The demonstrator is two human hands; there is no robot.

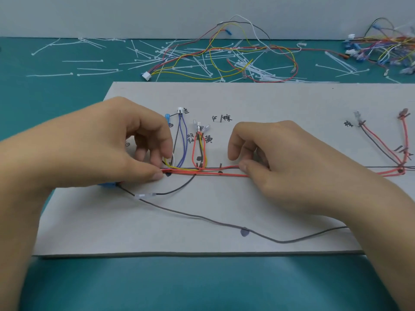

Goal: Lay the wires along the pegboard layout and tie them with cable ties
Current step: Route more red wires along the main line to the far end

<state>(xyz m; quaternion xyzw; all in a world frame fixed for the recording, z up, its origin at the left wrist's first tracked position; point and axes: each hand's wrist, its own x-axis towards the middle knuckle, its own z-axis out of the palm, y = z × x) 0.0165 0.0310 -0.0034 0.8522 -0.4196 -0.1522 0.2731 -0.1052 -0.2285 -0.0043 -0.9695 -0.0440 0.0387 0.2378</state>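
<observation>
Pinches red wires (213, 173) with left hand (116, 142) and right hand (280, 158), one at each end. Holds them left-right along pegboard (202, 221). Needs a reach well beyond for cable ties (256, 71).

Left hand (125, 140), right hand (280, 158): bare. Forearms (29, 198) bare to frame edge. Fingernails (157, 175) short, plain.

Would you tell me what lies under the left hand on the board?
A blue connector pokes out below the left hand, which pinches the red wires; anything else beneath is covered.
</observation>
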